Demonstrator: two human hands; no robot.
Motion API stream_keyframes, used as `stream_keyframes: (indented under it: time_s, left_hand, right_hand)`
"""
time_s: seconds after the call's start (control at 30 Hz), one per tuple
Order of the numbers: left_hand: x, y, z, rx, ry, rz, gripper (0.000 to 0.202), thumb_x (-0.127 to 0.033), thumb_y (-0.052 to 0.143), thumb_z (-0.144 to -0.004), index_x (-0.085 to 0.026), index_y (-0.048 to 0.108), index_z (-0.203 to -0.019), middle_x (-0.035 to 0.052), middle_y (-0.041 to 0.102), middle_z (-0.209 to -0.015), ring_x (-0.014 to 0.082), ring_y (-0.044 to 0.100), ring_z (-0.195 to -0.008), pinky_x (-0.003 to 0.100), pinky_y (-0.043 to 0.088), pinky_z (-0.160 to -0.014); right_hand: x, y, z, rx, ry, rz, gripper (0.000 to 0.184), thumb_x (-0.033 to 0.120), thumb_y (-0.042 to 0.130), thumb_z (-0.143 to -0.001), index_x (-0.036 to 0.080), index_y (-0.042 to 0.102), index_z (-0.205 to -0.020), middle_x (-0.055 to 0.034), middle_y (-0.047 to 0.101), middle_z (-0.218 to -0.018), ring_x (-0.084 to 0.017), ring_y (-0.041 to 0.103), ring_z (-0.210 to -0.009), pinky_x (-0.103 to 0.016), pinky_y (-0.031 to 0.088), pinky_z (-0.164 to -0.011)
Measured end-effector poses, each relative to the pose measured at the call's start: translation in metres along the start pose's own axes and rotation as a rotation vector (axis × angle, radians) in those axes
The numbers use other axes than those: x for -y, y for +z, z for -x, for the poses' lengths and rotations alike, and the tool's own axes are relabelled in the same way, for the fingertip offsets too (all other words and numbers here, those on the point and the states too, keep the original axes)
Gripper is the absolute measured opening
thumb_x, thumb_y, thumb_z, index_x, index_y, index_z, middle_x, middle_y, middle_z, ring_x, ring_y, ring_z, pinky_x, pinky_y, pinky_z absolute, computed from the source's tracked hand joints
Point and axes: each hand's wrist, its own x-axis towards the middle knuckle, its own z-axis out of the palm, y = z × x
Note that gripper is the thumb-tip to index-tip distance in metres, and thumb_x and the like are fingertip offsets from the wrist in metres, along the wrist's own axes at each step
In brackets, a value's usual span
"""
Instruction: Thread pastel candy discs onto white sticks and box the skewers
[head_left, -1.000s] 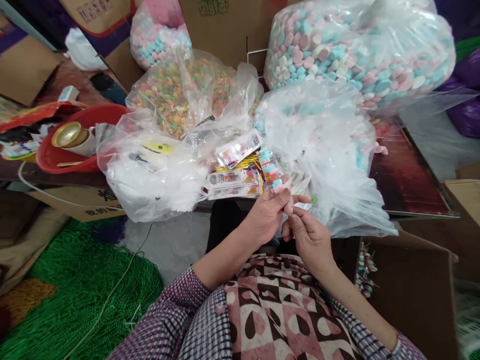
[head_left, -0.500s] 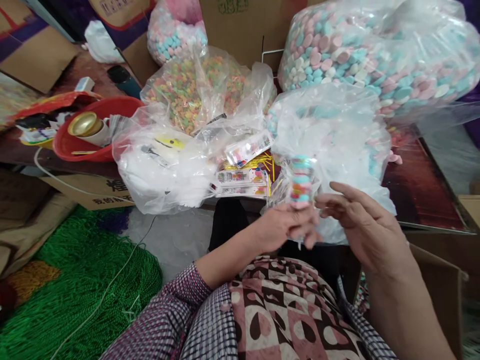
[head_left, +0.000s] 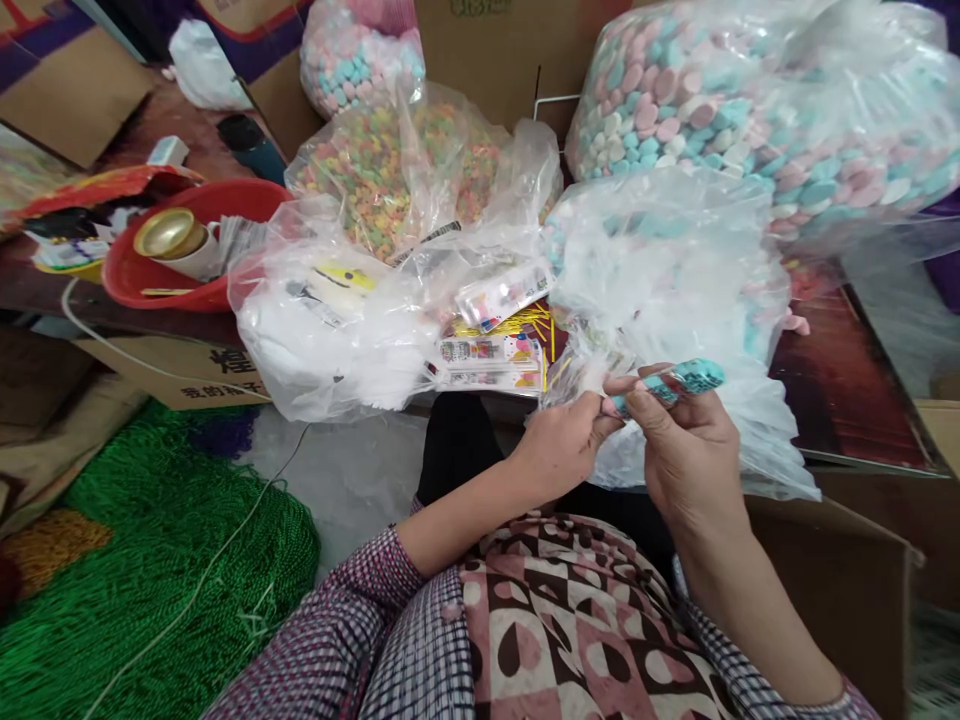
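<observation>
A candy skewer point(head_left: 697, 377) of blue and pink marshmallow pieces, seemingly in a clear wrapper, lies tilted almost level between my hands, its blue end pointing right. My right hand point(head_left: 686, 445) is closed around its middle, thumb on top. At its left end, my left hand point(head_left: 559, 440) pinches with closed fingers; what exactly sits between those fingertips is partly hidden. Just behind the hands spreads a cloudy plastic bag point(head_left: 667, 260) with marshmallows showing through. Left of them are printed packets point(head_left: 487, 355) and yellow twist ties point(head_left: 529, 322).
At the back stand a large bag of marshmallows point(head_left: 705, 110) and a bag of small gummy candies point(head_left: 375, 190). A white plastic bag point(head_left: 337, 350) and a red basin point(head_left: 124, 280) holding a cup are on the left. Green cord point(head_left: 210, 540) is piled below the table.
The skewer has swung from upright to nearly level, pointing right. My right hand, formerly apart with fingers spread, has closed on it. The left hand still grips its end.
</observation>
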Motion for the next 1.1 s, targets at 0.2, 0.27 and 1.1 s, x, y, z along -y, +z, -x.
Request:
stream_keyframes:
  time_s: [0.2, 0.27, 1.1]
  left_hand:
    - [0.004, -0.005, 0.004, 0.38, -0.128, 0.349, 0.048, -0.069, 0.056, -0.081, -0.021, 0.054, -0.08, -0.0092, 0.034, -0.048, 0.0109, 0.038, -0.044, 0.033, 0.049, -0.064]
    - [0.004, -0.01, 0.004, 0.152, -0.023, 0.111, 0.036, -0.057, 0.059, -0.085, -0.021, 0.056, -0.081, -0.0049, 0.045, -0.056, 0.0124, 0.044, -0.052, 0.029, 0.044, -0.065]
    - [0.023, -0.067, -0.027, -0.263, -0.13, 0.631, 0.042, -0.057, 0.068, -0.082, -0.018, 0.051, -0.076, -0.0129, 0.032, -0.044, 0.0049, 0.035, -0.034, 0.021, 0.045, -0.042]
  right_hand:
    - [-0.002, -0.007, -0.013, 0.226, 0.149, 0.002, 0.035, 0.04, 0.081, -0.071, 0.022, 0.068, -0.098, -0.0029, 0.072, -0.085, -0.016, 0.06, -0.059, -0.029, 0.05, -0.048]
    - [-0.009, 0.0, -0.017, 0.102, 0.102, -0.007, 0.031, 0.038, 0.083, -0.069, 0.022, 0.069, -0.091, -0.0005, 0.07, -0.079, -0.015, 0.061, -0.061, -0.027, 0.051, -0.053]
    - [-0.045, 0.056, -0.098, 0.473, -0.152, 1.572, 0.034, 0.017, 0.043, -0.093, 0.009, 0.067, -0.115, -0.0224, 0.07, -0.11, -0.032, 0.066, -0.103, -0.04, 0.048, -0.087]
